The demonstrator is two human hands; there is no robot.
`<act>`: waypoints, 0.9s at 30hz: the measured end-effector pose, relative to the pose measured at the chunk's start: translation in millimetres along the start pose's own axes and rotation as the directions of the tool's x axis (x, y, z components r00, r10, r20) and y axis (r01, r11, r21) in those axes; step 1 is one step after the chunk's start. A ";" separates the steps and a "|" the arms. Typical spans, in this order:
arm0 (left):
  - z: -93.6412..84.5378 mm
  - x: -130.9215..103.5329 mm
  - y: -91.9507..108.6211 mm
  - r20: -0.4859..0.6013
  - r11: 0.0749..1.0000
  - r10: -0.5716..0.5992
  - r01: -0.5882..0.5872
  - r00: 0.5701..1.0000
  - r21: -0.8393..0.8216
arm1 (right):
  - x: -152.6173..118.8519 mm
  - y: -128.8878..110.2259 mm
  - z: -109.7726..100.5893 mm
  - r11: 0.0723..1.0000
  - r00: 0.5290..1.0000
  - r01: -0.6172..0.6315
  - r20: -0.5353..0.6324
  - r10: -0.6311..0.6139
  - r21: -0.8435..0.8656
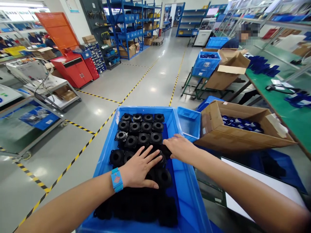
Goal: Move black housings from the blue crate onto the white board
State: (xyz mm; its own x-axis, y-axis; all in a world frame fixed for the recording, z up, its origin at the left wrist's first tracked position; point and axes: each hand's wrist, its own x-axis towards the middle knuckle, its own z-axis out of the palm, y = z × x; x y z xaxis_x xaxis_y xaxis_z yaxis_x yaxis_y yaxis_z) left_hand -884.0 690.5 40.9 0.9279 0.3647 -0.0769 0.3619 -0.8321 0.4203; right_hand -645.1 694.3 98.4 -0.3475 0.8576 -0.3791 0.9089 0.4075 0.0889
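A blue plastic crate (pixel 188 194) holds rows of black ring-shaped parts (pixel 143 139), each with a round hole in its middle. My left hand (pixel 138 168), with a blue band at the wrist, lies palm down over the parts, fingers spread, and hides several of them. At the crate's right side, my right hand (pixel 179 148) has its fingers bent around a dark part (pixel 166 150), which is mostly covered by the hand. The nearest parts are in deep shadow.
A small blue bin (pixel 188 122) and a cardboard box (pixel 218 136) of blue-and-white pieces stand right of the crate. Farther right, a person sits at a green-topped bench (pixel 272 87). Left are a wheeled cart (pixel 31 142) and a red cabinet (pixel 73 69). Yellow-black tape (pixel 80 152) marks the floor.
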 end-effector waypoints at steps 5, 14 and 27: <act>6.0 4.5 0.8 -0.018 1.000 0.008 -0.008 1.000 0.025 | 0.8 2.9 -1.1 0.998 1.000 0.007 -0.018 -0.008 -0.059; -15.0 -12.5 -1.4 -0.051 0.990 -0.090 0.095 0.995 0.104 | -42.3 -7.2 5.7 0.994 0.971 0.034 -0.240 -0.008 0.106; -44.2 -127.2 22.6 -0.041 0.869 -0.453 0.451 0.891 0.201 | -76.4 -59.1 62.0 0.970 0.890 0.241 -0.406 -0.209 0.029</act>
State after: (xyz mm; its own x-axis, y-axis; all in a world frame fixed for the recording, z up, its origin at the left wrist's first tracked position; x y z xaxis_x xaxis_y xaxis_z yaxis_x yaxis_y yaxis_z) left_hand -997.8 643.7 100.1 0.6587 0.7188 -0.2221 0.7515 -0.6427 0.1488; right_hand -658.0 585.2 64.9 -0.5928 0.8052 0.0177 0.8045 0.5931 -0.0319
